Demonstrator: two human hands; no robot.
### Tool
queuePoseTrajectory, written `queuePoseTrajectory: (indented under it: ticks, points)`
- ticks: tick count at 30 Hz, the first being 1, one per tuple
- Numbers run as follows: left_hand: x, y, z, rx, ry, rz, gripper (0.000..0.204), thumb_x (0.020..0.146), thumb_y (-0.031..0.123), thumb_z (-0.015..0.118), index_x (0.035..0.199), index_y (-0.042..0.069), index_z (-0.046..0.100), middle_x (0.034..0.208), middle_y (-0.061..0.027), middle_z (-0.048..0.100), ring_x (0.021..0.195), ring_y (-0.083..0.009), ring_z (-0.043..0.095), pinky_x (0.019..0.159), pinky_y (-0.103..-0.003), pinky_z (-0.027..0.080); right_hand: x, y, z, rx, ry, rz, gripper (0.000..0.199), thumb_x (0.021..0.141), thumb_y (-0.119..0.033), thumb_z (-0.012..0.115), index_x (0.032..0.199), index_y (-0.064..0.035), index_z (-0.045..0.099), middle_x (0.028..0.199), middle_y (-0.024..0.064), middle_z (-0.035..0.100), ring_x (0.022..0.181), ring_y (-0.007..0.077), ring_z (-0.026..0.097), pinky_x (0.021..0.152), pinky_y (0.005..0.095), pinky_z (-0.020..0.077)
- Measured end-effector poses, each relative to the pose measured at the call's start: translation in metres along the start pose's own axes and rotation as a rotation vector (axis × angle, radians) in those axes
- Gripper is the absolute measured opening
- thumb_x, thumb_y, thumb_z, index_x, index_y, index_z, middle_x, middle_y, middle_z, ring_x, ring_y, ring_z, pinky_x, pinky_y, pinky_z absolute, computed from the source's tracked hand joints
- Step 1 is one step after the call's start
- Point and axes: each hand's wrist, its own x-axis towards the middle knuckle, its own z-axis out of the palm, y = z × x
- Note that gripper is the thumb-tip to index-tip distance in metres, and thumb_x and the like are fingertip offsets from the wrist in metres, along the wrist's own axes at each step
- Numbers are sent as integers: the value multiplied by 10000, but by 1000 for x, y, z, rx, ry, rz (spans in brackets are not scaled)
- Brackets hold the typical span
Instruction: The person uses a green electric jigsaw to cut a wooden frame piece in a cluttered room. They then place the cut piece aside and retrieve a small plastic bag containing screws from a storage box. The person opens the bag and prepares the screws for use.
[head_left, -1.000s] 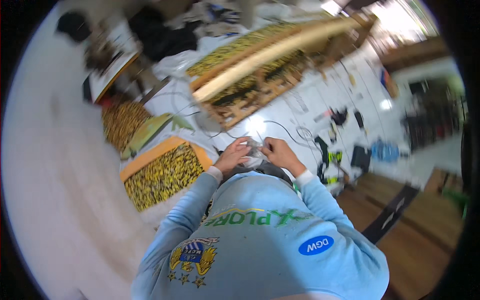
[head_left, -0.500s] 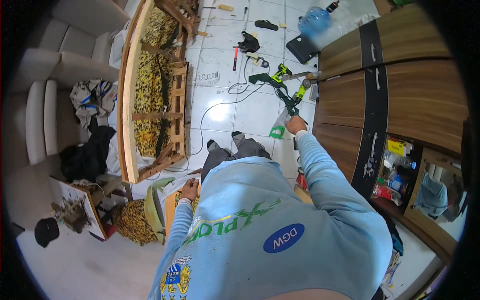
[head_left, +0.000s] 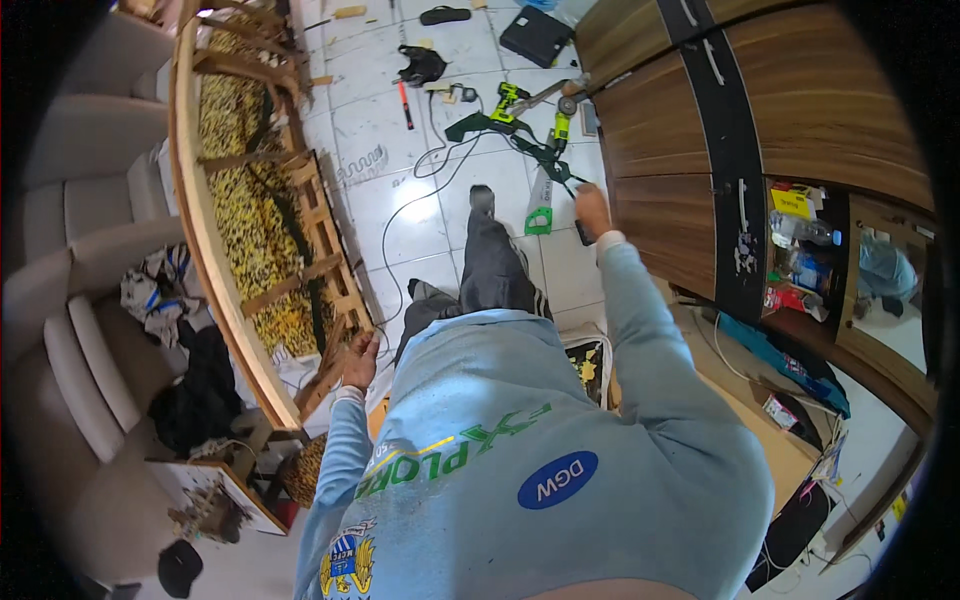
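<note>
The right hand (head_left: 592, 210) is stretched forward over the tiled floor (head_left: 420, 190), fingers closed around a small dark object (head_left: 583, 234), just beside a green-handled handsaw (head_left: 540, 200) lying near the wooden cabinet (head_left: 690, 130). The left hand (head_left: 360, 360) hangs low with loosely curled, empty fingers, touching the end of the upturned wooden sofa frame (head_left: 290, 250).

I see glossy white ceramic floor tiles (head_left: 420, 200). On them lies a bare, matt wooden sofa frame (head_left: 215, 250), backed with yellow patterned cloth. Right of the frame, a smooth plastic drill (head_left: 508, 100) in green and black. Further right stands a wardrobe (head_left: 800, 110) of smooth brown wood veneer with a satin sheen. My sweatshirt (head_left: 540, 460) is soft matt cotton.
</note>
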Motion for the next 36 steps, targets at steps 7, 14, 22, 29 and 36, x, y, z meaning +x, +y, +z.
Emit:
queuePoseTrajectory:
  ticks: [7, 14, 22, 29, 36]
  points:
    - [67, 223, 86, -149, -300, 72, 436, 1031, 320, 664, 1381, 62, 629, 1181, -5, 692, 1048, -123, 622, 933, -284, 492, -64, -220, 46, 771, -775, -43, 168, 981, -159, 696, 1021, 1, 729, 966, 81, 755, 906, 142, 693, 815, 290, 535]
    - [137, 332, 145, 162, -267, 54, 248, 980, 179, 666, 1152, 15, 736, 1085, -99, 755, 1028, -188, 691, 903, -324, 525, 28, -201, 82, 721, -997, 41, 320, 883, -305, 817, 1004, -20, 737, 1054, 119, 746, 989, 184, 687, 852, 330, 533]
    - [140, 183, 196, 127, -115, -465, 385, 925, 339, 772, 1173, 46, 752, 1014, -153, 760, 916, -252, 715, 840, -374, 541, 234, -24, 322, 282, -775, 236, 383, 956, -364, 667, 1031, 12, 680, 973, 234, 735, 951, 431, 699, 847, 498, 551]
    - [149, 120, 212, -194, 2, -917, 402, 945, 259, 768, 1204, -39, 693, 979, -100, 765, 885, -156, 714, 805, -284, 561, 477, 64, 501, 6, 55, 460, 668, 893, -244, 747, 1330, 162, 446, 1263, 355, 601, 1212, 488, 586, 1015, 512, 498]
    - [139, 124, 224, -95, -18, -1028, 213, 972, 191, 732, 1012, -2, 653, 1023, -97, 747, 894, -163, 707, 829, -312, 592, 508, 44, 523, -101, -191, 621, 787, 890, -181, 679, 1454, 148, 240, 1266, 346, 615, 1167, 462, 638, 1037, 530, 491]
